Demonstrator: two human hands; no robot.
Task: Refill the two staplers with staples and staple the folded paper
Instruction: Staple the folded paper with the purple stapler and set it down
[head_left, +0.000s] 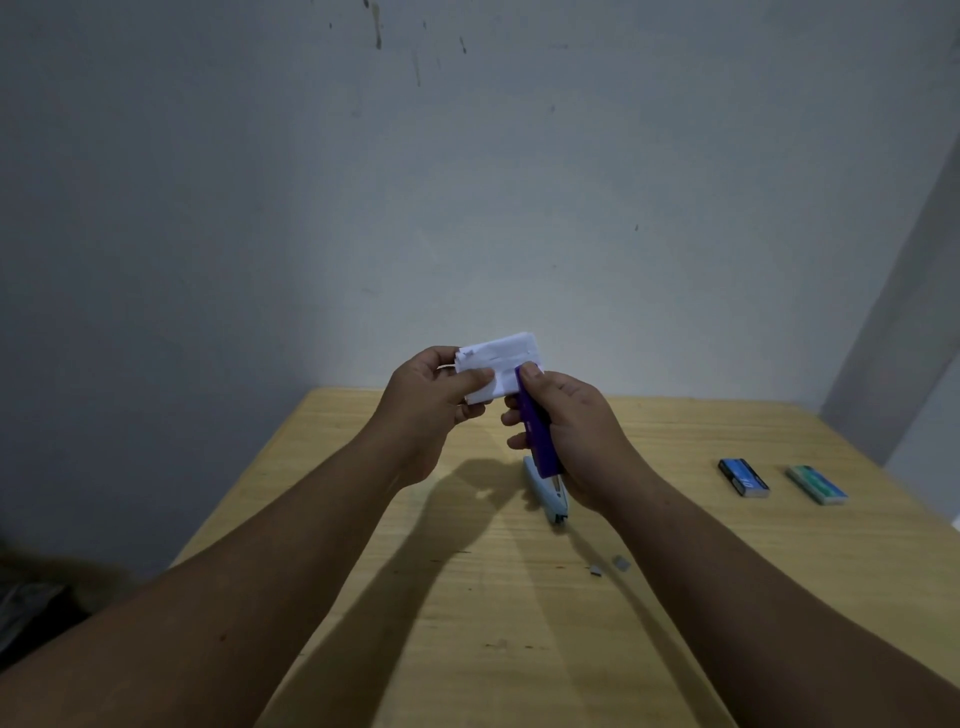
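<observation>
A: Where does it stand? I take the light stapler (548, 493) lying on the wooden table (675, 571) as my mark.

B: Above and beyond that stapler, held in the air, the left hand (431, 400) pinches the folded paper (501, 364) at its left end, thumb pressed flat on the front, fingers curled behind; the right hand (566, 431) is wrapped tight around the purple stapler (535, 421), thumb on its top end, fingers folded around the body; its nose meets the paper's right lower edge.

A: So the stapling looks to be in hand; how to do it well?

B: I would seat the edge fully into the throat, keep the paper's layers squared, then squeeze once, firmly and straight; the wad looks thick, and a weak press may bend the legs; whether the paper already sits between the jaws I cannot tell.

A: And the materials?

B: The paper is white, creased, soft at the corners, ragged at its left end; the purple stapler is smooth, slim plastic; the light one is pale with a metal mouth; to its right, well apart, lie a blue staple box (743, 478) and a green staple box (816, 484), small cardboard bricks; near it, toward the person, small grey staple bits (621, 563) sit on the grainy, scuffed wood.
</observation>
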